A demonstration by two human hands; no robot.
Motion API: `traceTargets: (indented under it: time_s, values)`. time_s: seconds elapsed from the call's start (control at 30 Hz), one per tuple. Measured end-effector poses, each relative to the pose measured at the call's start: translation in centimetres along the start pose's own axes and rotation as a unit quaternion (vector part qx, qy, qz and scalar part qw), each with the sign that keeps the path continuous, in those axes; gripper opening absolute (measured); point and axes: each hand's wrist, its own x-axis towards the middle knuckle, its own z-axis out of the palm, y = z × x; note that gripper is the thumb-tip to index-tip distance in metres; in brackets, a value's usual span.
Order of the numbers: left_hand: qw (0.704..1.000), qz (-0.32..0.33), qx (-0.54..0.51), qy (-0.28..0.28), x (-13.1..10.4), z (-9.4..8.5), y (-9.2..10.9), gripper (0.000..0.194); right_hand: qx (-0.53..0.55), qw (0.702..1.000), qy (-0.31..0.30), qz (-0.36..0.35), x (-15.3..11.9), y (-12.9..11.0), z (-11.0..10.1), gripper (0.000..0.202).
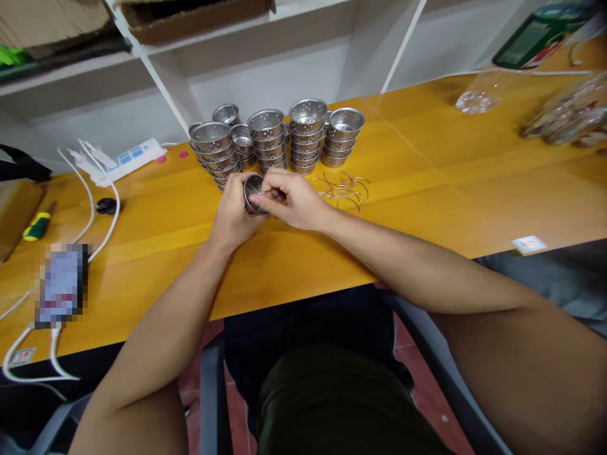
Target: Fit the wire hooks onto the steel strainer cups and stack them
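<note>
My left hand [236,212] is wrapped round a small perforated metal cup [253,191], whose open mouth is tilted toward my right hand. The fingers of my right hand [291,199] are pinched at the cup's rim; whatever they hold is hidden. Just behind my hands stand several stacks of like metal cups [268,136] on the wooden table [408,208]. Thin curved copper-coloured wires [344,191] lie in a loose pile to the right of my right hand.
At the left are a power strip [135,161], white cables, a round black object [107,206], a phone-like device [62,284] and a green-yellow screwdriver [38,224]. A large plastic bottle [526,50] and bagged items [573,114] lie at the right. White shelving [279,69] rises behind.
</note>
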Motion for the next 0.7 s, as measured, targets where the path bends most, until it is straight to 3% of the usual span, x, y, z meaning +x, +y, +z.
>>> traceTargets:
  time_s: [0.13,0.23,0.3,0.37,0.5,0.7]
  values:
    - [0.998,-0.053,-0.038,0.021,-0.5,0.4,-0.6,0.082,0.126,0.989,0.029,0.075,0.7,0.0,-0.8,0.081]
    - [0.988,-0.103,-0.103,0.043,-1.2,0.9,-2.4,0.097,0.221,0.969,-0.012,0.107,1.0,0.9,-2.9,0.083]
    - [0.979,-0.132,-0.14,0.069,-1.6,1.2,-4.1,0.108,0.183,0.976,-0.065,0.102,0.8,1.7,-4.4,0.078]
    - [0.972,-0.15,-0.158,0.093,-1.8,1.3,-5.4,0.115,0.071,0.987,-0.118,0.085,0.3,2.2,-5.6,0.067]
    - [0.976,-0.136,-0.154,0.078,-1.7,1.2,-5.5,0.117,-0.108,0.979,-0.164,0.063,-0.7,2.8,-5.9,0.051]
    - [0.983,-0.121,-0.139,0.014,-1.2,0.8,-2.5,0.1,-0.063,0.99,-0.127,0.002,-1.7,3.9,-3.5,0.09]
